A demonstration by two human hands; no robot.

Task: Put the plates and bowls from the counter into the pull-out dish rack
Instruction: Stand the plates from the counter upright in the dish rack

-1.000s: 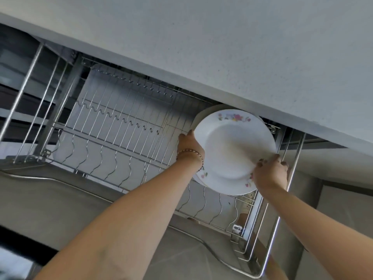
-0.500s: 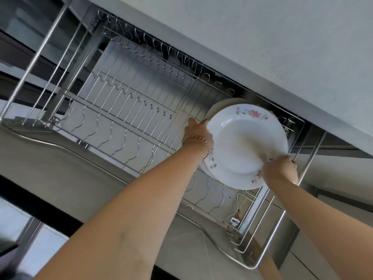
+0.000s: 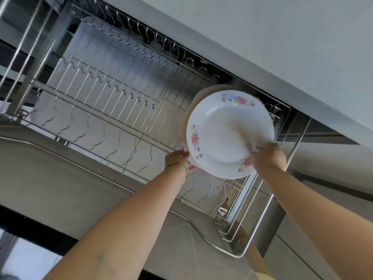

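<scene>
**Floral plate held up at the right end of the rack**

Looking up from below, I see both arms raised to the wire dish rack point(image 3: 113, 110) hanging under the cabinet. My right hand point(image 3: 269, 156) is closed on the lower right rim of the floral plate point(image 3: 226, 136), fingers curled over the edge. My left hand point(image 3: 178, 158), with a thin bracelet point(image 3: 186, 171) at the wrist, has its fingers pressed against the lower left edge of the plates; I cannot tell whether it grips the front plate or the one behind. The floral plate stands on edge at the rack's right end, face toward me, overlapping a plain plate point(image 3: 193, 102) just behind it. The slots to the left hold nothing
</scene>
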